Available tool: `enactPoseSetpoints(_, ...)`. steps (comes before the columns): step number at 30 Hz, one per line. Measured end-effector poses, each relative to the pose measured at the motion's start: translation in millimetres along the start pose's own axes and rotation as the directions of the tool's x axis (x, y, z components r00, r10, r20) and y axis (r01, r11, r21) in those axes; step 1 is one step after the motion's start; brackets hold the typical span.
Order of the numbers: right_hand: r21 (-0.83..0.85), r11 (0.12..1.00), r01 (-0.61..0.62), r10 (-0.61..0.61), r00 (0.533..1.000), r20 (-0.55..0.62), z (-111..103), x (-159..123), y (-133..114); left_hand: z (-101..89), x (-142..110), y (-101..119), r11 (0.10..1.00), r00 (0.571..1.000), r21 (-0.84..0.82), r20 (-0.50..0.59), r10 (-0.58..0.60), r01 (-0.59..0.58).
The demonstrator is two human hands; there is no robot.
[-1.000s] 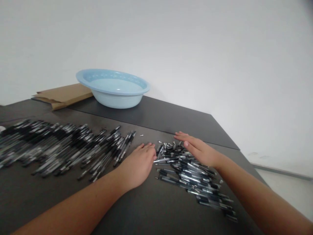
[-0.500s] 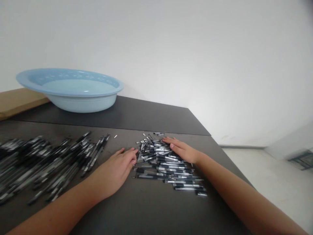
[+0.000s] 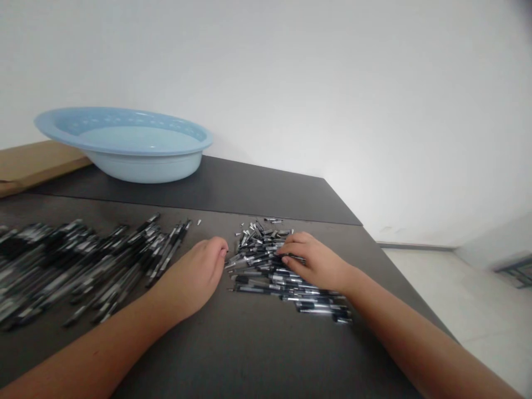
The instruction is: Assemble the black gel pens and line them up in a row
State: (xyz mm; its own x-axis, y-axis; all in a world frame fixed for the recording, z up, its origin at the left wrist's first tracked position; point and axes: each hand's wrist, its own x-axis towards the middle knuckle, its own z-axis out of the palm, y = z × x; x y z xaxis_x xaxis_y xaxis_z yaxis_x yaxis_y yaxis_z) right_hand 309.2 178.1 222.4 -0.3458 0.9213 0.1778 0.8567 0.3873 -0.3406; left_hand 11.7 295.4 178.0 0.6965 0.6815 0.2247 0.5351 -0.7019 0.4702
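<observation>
A heap of black-and-clear pen parts (image 3: pixel 257 257) lies on the dark table, with small silver cone-shaped tips (image 3: pixel 249 228) at its far end. At the heap's left edge, my left hand (image 3: pixel 201 271) is closed with its fingers curled in; whatever they may hold is hidden. My right hand (image 3: pixel 313 260) rests over the heap's right side, fingers bent and a little apart from the thumb, touching the parts. Farther left lies a larger spread of similar pens (image 3: pixel 103 266), blurred at its left end.
A light blue basin (image 3: pixel 149 166) stands at the back left, beside a brown cardboard piece (image 3: pixel 41 160). One loose silver tip (image 3: pixel 199 221) lies between the two groups of pens. The table's right edge drops to a pale floor (image 3: pixel 428 277); a white wall (image 3: pixel 332 83) rises behind.
My left hand's fingers have curled in from a flatter pose. My right hand has gone from lying flat on the heap to bent fingers, slightly nearer me. The camera view has shifted slightly.
</observation>
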Motion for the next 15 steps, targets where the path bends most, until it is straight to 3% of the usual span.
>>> enactPoseSetpoints(4, -0.094, 0.995, 0.047, -0.041, 0.997, 0.063, 6, 13, -15, -4.0, -3, 4, 0.998, 0.998, -0.034, -0.004, 0.055, -0.055)
enactPoseSetpoints(9, -0.129, 0.989, 0.078, -0.063, 0.991, 0.117, 11, 24, -17, -2.1, -5, 5, 0.990, 0.988, 0.014, 0.067, 0.142, -0.143)
enactPoseSetpoints(15, -0.189, 0.978, 0.090, -0.064, 0.988, 0.142, 16, 26, -26, 0.4, -6, 3, 0.982, 0.984, 0.107, 0.102, 0.147, -0.158)
